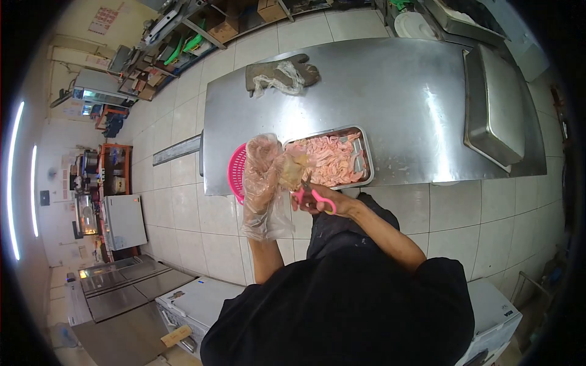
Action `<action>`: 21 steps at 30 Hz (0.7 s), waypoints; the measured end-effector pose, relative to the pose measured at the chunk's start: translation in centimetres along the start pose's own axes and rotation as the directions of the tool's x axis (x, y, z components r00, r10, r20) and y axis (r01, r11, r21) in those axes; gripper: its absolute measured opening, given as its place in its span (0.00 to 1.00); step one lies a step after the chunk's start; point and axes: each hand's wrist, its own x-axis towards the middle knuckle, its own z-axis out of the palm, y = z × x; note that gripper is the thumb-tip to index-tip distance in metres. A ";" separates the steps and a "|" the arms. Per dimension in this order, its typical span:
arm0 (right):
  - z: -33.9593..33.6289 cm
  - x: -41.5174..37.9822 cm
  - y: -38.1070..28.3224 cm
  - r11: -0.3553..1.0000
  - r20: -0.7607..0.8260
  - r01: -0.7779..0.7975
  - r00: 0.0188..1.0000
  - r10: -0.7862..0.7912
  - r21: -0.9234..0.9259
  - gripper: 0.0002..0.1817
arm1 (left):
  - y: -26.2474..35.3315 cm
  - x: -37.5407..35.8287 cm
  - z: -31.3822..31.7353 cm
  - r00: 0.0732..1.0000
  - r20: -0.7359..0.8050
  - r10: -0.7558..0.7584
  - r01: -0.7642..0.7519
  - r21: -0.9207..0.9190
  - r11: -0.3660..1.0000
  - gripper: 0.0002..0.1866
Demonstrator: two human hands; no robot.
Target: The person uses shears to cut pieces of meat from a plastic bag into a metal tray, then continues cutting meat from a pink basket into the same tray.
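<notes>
My left hand [264, 195], inside a loose clear plastic bag or glove, is closed on a pale yellowish piece of raw meat [294, 171]. Pink-handled scissors [322, 198] are gripped in my right hand [314, 206], their blades up against that piece. Just beyond my hands, a metal tray [368, 160] holds many pale pink strips of raw meat [329, 157]. A pink plastic basket [236, 174] stands behind my left hand, partly hidden by the plastic; its contents are mostly covered.
The steel table [378, 79] carries an oven mitt [259, 76] with crumpled plastic [284, 79] on it at the far side. An upside-down metal pan [497, 113] lies at the right end. Shelves with boxes [223, 30] stand across the tiled floor.
</notes>
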 end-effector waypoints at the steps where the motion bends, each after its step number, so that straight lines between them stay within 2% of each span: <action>1: 0.5 0.8 -0.3 0.996 -0.022 0.068 0.997 -0.070 -0.063 0.44 | 0.0 -0.3 -0.4 1.000 -0.008 -0.015 0.015 0.010 1.000 0.23; 2: 1.0 1.5 -0.6 0.980 -0.092 0.137 0.984 -0.152 -0.144 0.46 | -0.1 -0.7 -0.9 0.999 -0.017 -0.027 0.027 0.019 0.999 0.23; 3: 1.1 1.8 -0.9 0.980 -0.087 0.133 0.985 -0.147 -0.147 0.46 | 0.3 -1.0 -1.0 0.999 -0.029 -0.038 0.038 0.028 0.999 0.23; 5: 0.9 2.3 -1.6 0.981 -0.074 0.117 0.989 -0.129 -0.157 0.45 | 1.0 -1.5 -0.3 0.987 -0.153 -0.059 0.064 0.027 0.998 0.21; 6: 0.7 2.7 -1.4 0.986 -0.121 0.079 0.988 -0.097 -0.146 0.41 | 1.3 -1.6 0.1 0.974 -0.217 -0.069 0.075 0.020 0.997 0.20; 9: 0.7 2.5 -2.0 0.982 -0.143 0.036 0.988 -0.063 -0.184 0.31 | -0.6 -0.9 -1.9 0.994 -0.098 0.057 -0.035 0.208 0.977 0.21; 11: 1.7 2.2 -3.3 0.957 -0.210 -0.009 0.976 -0.054 -0.288 0.31 | -0.9 -0.8 -2.5 0.994 0.020 -0.107 0.102 0.182 0.978 0.20; 13: 1.9 2.2 -3.4 0.929 -0.245 -0.045 0.968 -0.050 -0.367 0.30 | -3.1 -1.0 -4.1 0.988 0.062 -0.142 0.129 0.178 0.976 0.19; 14: 1.5 2.2 -3.2 0.916 -0.246 -0.057 0.968 -0.047 -0.398 0.30 | -6.8 -1.2 -6.2 0.995 0.044 -0.094 0.085 0.181 0.980 0.17; 16: 1.4 2.2 -2.9 0.920 -0.256 -0.058 0.966 -0.047 -0.389 0.29 | -5.5 -1.2 -4.1 0.981 0.079 -0.179 0.187 -0.098 0.978 0.13; 19: 1.6 2.0 -2.5 0.948 -0.297 -0.034 0.953 -0.066 -0.318 0.27 | -8.5 -1.9 -3.8 0.991 -0.075 -0.114 0.111 -0.048 0.993 0.15; 20: 1.3 1.9 -2.2 0.945 -0.317 -0.035 0.946 -0.073 -0.325 0.26 | -9.1 -2.0 -4.0 0.984 -0.129 -0.119 0.140 0.165 0.976 0.17; 21: 1.1 1.8 -2.1 0.943 -0.336 -0.036 0.938 -0.082 -0.331 0.26 | -8.8 -2.0 -3.6 0.995 -0.067 -0.067 0.073 0.078 0.994 0.16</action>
